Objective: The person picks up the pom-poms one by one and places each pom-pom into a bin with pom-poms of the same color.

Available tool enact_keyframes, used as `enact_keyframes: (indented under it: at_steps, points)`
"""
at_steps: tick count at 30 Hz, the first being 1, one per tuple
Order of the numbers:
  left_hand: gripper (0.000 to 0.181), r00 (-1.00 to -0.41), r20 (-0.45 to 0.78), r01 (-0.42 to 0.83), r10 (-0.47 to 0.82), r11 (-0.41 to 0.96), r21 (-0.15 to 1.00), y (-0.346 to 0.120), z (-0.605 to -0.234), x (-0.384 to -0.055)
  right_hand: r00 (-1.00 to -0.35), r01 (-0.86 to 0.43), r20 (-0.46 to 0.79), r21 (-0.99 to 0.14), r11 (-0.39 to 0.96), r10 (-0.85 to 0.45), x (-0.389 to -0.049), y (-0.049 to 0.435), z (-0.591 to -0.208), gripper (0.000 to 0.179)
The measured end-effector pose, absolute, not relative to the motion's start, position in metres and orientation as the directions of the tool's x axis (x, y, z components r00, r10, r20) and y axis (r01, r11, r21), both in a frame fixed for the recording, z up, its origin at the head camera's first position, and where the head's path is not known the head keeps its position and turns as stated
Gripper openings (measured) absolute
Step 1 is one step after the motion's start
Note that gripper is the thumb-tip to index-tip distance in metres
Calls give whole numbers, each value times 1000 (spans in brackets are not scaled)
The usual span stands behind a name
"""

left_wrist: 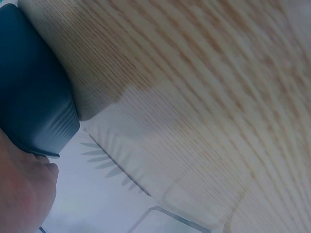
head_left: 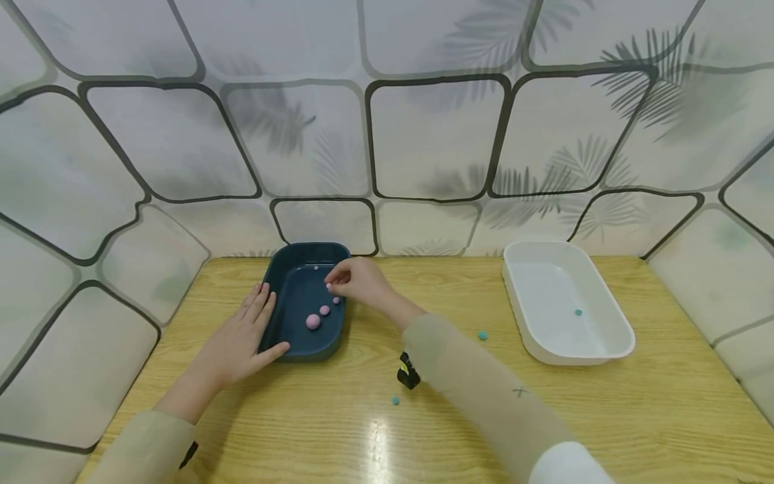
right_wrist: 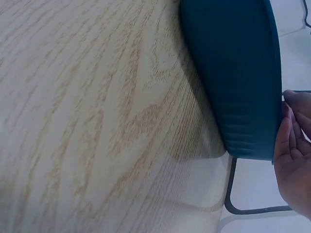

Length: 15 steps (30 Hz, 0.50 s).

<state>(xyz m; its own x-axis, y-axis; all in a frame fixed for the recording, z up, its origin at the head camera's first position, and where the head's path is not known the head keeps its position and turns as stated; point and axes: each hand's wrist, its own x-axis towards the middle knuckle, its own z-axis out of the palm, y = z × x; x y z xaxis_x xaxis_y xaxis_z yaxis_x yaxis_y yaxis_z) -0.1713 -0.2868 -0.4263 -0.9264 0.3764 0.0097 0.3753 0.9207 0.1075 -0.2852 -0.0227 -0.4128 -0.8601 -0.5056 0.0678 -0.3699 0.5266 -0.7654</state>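
A dark blue dish (head_left: 302,353) stands on the table at the left, in front of the wall. My left hand (head_left: 236,343) rests on its left rim with straight, spread fingers. Over the right side of the dish, my right hand (head_left: 363,282) pinches a small pink ball (head_left: 329,286) between thumb and fingers. Several other pink balls of different sizes lie in the dish, the largest pink ball (head_left: 312,321) toward the front. In the right wrist view, the fingers stand at the dish's rim and the ball is hidden.
A white dish (head_left: 526,339) stands at the right, with a small teal ball (head_left: 578,312) in it. On the wooden table (head_left: 302,423) lie a teal ball (head_left: 482,335) left of that dish and a smaller teal ball (head_left: 396,400) near the front. A patterned covering (head_left: 435,141) rises behind the table.
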Motion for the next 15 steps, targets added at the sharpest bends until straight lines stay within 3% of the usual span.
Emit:
enact_keyframes:
  at_steps: [15]
  points:
    - [100, -925, 2, 377, 380, 918, 124, -287, -426, -172, -873, -327, 52, -800, 503, -485, -281, -23, -413, 19]
